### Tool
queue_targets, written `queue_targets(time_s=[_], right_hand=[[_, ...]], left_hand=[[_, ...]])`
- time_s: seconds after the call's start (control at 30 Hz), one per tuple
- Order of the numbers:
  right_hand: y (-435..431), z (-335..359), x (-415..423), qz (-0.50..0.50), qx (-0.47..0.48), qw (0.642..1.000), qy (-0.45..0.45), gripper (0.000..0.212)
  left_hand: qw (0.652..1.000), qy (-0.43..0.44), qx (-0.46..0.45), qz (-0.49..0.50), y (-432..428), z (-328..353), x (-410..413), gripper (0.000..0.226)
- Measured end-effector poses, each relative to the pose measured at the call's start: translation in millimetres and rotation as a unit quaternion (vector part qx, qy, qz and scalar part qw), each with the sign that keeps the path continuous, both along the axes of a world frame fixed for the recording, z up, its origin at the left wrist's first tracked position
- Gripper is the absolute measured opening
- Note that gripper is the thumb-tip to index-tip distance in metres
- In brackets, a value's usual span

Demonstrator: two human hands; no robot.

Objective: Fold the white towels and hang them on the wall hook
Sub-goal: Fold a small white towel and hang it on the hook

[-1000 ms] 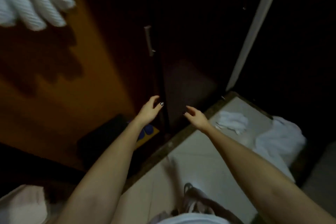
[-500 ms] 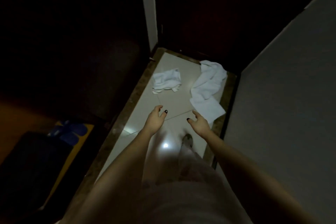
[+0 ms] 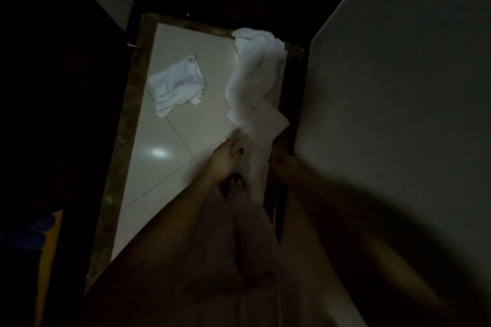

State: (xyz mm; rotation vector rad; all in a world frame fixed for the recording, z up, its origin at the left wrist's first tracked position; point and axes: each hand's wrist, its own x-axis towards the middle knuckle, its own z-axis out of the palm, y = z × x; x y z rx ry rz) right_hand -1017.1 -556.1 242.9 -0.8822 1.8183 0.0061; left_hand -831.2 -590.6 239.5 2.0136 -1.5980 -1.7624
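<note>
Left hand (image 3: 225,160) loosely spread, empty, by the corner of the long rumpled white cloth towel (image 3: 253,74), poised to lift it; right hand (image 3: 282,161) too shadowed to tell

The location was a dim indoor living space, a home or hotel room; glossy pale floor tiles (image 3: 186,127) with a brown stone border (image 3: 127,119) ran along a plain wall (image 3: 398,87); a small white towel (image 3: 176,85) and a larger white towel (image 3: 255,71) lay on the tiles.
</note>
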Motion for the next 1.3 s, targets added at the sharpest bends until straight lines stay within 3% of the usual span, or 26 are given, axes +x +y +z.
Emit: queue_targets(time_s=[0.27,0.47,0.6,0.8,0.87,0.97,1.07,1.2,1.3], right_hand=[[-46.3,-221.1,-36.8,-0.002,-0.009,1.000,0.009,0.048],[-81.2,-395.9,-51.4,0.061,-0.031,0.997,0.017,0.056],[-94.7,-494.6,-49.0,0.179,-0.059,0.976,0.111,0.054],[-77.0,-583.1,-45.1,0.211,-0.096,0.955,0.186,0.056],[-69.4,-598.3,-43.6,0.220,-0.127,0.940,0.228,0.056],[-65.5,-612.6,-41.7,0.196,-0.181,0.928,0.259,0.039],[-68.7,-610.9,-40.9,0.107,-0.183,0.954,0.210,0.030],[-65.1,-554.1,-28.5,-0.040,-0.220,0.971,0.081,0.025],[-64.6,-478.8,-23.9,-0.005,-0.258,0.962,0.093,0.023]], left_hand=[[0.988,-0.041,-0.001,-0.151,-53.6,-228.5,-37.6,0.045],[0.963,-0.077,-0.048,-0.253,-97.2,-399.4,-48.9,0.048],[0.943,-0.090,-0.106,-0.303,-120.7,-490.9,-44.9,0.051],[0.906,-0.106,-0.223,-0.344,-138.3,-588.8,-38.7,0.058],[0.889,-0.131,-0.282,-0.337,-143.7,-609.2,-36.5,0.055],[0.876,-0.127,-0.340,-0.316,-151.9,-620.2,-38.0,0.036],[0.867,-0.104,-0.358,-0.330,-152.1,-612.3,-38.2,0.025],[0.900,-0.064,-0.288,-0.322,-146.2,-549.6,-23.1,0.022],[0.914,-0.011,-0.269,-0.304,-144.5,-469.4,-9.2,0.017]])
